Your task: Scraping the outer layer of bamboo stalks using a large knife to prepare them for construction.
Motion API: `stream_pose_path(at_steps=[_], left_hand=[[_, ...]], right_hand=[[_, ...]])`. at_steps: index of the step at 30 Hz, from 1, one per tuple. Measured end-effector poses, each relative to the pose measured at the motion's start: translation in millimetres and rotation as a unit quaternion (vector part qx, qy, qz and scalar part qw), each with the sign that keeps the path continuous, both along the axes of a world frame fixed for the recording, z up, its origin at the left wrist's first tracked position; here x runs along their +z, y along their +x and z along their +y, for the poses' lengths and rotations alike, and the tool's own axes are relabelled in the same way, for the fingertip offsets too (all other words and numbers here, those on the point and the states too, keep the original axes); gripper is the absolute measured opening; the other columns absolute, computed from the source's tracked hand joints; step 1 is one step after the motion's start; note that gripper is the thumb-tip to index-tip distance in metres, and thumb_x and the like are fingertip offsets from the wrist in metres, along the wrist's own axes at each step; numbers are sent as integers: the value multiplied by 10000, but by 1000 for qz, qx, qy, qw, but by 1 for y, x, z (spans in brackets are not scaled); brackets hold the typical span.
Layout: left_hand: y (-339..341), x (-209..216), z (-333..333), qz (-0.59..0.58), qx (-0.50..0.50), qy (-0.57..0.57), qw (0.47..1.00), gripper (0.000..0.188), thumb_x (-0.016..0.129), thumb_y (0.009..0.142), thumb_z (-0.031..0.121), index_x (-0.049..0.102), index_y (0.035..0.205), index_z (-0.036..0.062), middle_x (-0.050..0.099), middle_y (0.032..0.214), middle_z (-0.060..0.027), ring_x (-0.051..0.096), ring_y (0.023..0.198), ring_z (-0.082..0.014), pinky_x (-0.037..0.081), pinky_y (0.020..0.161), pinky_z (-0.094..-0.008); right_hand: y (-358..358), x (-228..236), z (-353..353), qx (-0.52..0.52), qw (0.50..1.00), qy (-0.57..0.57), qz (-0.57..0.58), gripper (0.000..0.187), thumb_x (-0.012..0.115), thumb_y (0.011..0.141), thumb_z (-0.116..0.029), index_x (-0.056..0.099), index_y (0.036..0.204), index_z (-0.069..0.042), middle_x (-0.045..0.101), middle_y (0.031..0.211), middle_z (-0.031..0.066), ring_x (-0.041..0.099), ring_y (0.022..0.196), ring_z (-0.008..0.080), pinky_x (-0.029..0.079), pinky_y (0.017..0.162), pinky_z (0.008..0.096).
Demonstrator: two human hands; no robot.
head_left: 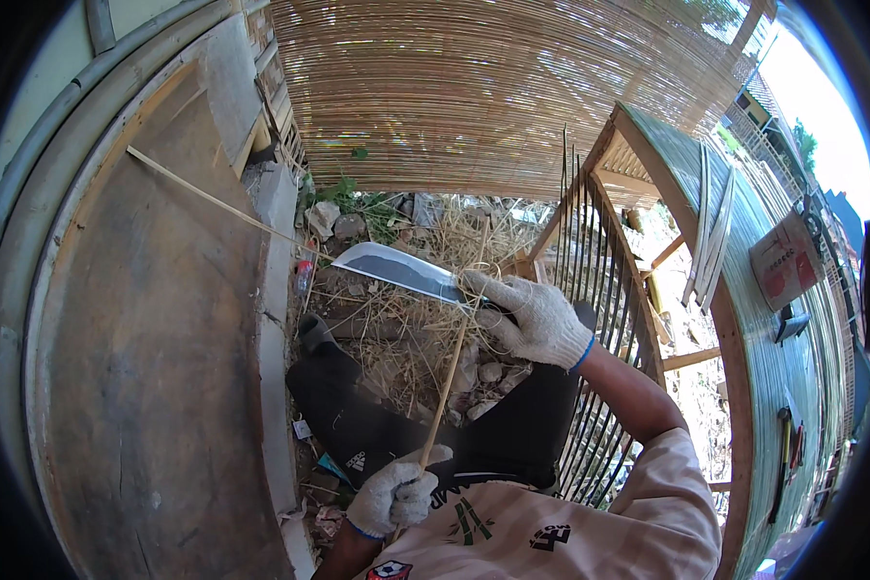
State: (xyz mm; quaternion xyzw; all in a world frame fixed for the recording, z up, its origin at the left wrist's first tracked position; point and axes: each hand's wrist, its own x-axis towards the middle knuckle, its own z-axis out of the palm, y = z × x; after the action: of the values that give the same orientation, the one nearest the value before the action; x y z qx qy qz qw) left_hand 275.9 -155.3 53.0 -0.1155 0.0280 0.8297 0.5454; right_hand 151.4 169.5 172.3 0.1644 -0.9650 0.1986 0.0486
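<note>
From far off, I worry first about the legs (358, 401): they are spread around the work, so a slip of the knife (396, 271) could land there. The stick (442, 406) looks thin, so it could bend or split if a cut digs in too deep. The knife is wide and could jump if it hits a hard spot. The right hand (532, 319) has its grip on the knife, though the fingers hide most of the handle. They are close to the stick, so a splinter could poke them. The left hand (393, 495) has its grip closed around the low part of the stick, well apart from the knife. The curls (480, 280) bunch by the right hand and could hide the cutting spot.

The stick is over the lap. Its long axis runs from the left hand up and a bit right, into the curls — I can't tell just where it ends. The knife crosses that line — tip to the left and slightly up.
</note>
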Motion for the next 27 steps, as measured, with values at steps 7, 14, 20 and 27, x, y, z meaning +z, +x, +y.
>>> stream_pose_path(at_steps=[7,14,20,27], left_hand=[[18,-2,-15,15,-29,-63,997,484,403,1075,122,469,1544,22,372,681,39,264,465,-49,264,397,-220],[-16,44,-6,311,-11,-405,860,470,459,1090,150,529,1541,39,472,724,47,357,522,-19,300,461,-192],[-55,27,8,437,100,-571,688,392,552,1071,153,652,1438,57,503,729,32,478,640,-48,412,572,-241],[-105,81,-10,531,164,-636,535,367,565,1069,197,673,1378,31,649,883,-30,552,772,-83,492,723,-279]], right_hand=[[-49,-3,36,-110,991,-72,3,509,598,1064,-334,540,1548,-188,741,928,203,747,856,350,579,768,450],[-66,-107,76,-287,770,-483,-302,520,603,1043,-587,598,1152,-78,562,866,9,537,651,102,473,575,277],[-20,-272,20,-312,601,-555,-483,198,573,1047,-138,665,1049,37,645,771,83,620,589,197,568,561,371],[75,-441,17,-50,875,-120,-466,260,594,962,-133,763,1068,34,772,1019,149,732,891,315,582,850,415]])
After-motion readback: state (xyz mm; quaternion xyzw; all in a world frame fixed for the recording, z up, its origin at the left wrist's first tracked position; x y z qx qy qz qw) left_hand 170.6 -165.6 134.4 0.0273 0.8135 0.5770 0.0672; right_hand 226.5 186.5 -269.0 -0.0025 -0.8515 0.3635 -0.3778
